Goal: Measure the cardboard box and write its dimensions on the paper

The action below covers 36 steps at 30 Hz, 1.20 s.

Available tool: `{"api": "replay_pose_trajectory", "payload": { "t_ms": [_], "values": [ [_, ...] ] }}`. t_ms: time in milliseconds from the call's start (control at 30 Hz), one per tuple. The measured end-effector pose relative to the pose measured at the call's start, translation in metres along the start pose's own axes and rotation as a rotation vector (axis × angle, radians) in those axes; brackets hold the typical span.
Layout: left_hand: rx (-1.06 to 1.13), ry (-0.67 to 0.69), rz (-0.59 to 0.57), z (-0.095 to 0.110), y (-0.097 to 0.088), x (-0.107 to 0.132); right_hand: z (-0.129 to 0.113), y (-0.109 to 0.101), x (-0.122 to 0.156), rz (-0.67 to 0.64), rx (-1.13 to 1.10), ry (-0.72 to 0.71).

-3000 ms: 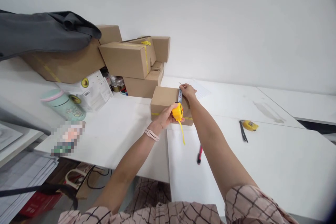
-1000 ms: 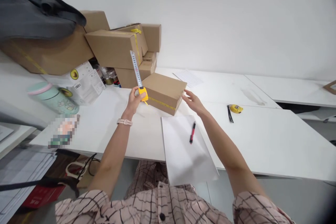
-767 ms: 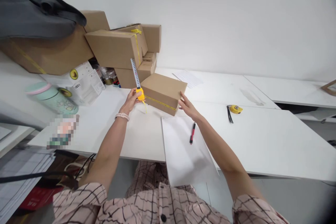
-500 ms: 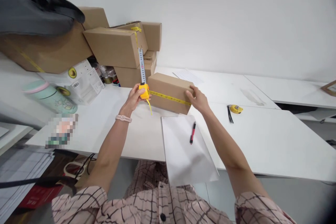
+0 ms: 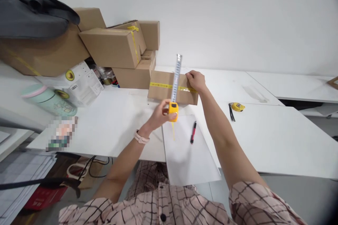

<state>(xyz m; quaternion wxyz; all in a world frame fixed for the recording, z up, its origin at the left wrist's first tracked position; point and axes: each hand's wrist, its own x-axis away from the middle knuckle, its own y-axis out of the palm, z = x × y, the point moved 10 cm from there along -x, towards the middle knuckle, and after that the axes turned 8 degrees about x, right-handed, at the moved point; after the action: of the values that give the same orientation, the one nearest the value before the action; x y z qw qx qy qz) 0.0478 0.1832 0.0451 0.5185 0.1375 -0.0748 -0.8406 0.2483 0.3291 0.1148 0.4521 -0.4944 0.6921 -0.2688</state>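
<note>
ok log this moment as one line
left hand: holding orange tape measure, blade extended | right hand: touching cardboard box | pen: on paper

Right of the right arm [image 5: 224,140], the table [image 5: 264,140] gives a hand broad room, with only the spare tape [image 5: 238,107] in the way. Leftward, the stack [image 5: 133,77] and flask [image 5: 50,100] block the back. The raised blade [image 5: 176,79] cuts across the front of the box [image 5: 161,93]; any gap between box and stack is hard to judge.
</note>
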Motion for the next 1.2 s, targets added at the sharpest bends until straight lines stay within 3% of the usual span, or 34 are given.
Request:
{"api": "replay_pose_trajectory", "payload": {
  "t_ms": [100,233,633,933,1200],
  "values": [
    [0.045,-0.095,-0.071,-0.036,0.023,0.005,0.002,0.005,-0.007,-0.011,0.042,0.025],
    [0.136,-0.14,-0.03,-0.058,0.018,0.007,0.003,0.009,-0.011,-0.016,0.049,0.025],
    [0.159,-0.154,-0.062,-0.064,0.012,-0.011,-0.006,0.003,-0.009,-0.002,0.077,0.084],
    [0.122,-0.153,-0.067,-0.091,0.005,-0.006,-0.007,0.005,-0.008,0.028,0.112,0.085],
    [0.024,-0.141,-0.067,-0.097,0.002,-0.006,-0.004,0.009,-0.011,0.038,0.115,0.06]
  ]
}}
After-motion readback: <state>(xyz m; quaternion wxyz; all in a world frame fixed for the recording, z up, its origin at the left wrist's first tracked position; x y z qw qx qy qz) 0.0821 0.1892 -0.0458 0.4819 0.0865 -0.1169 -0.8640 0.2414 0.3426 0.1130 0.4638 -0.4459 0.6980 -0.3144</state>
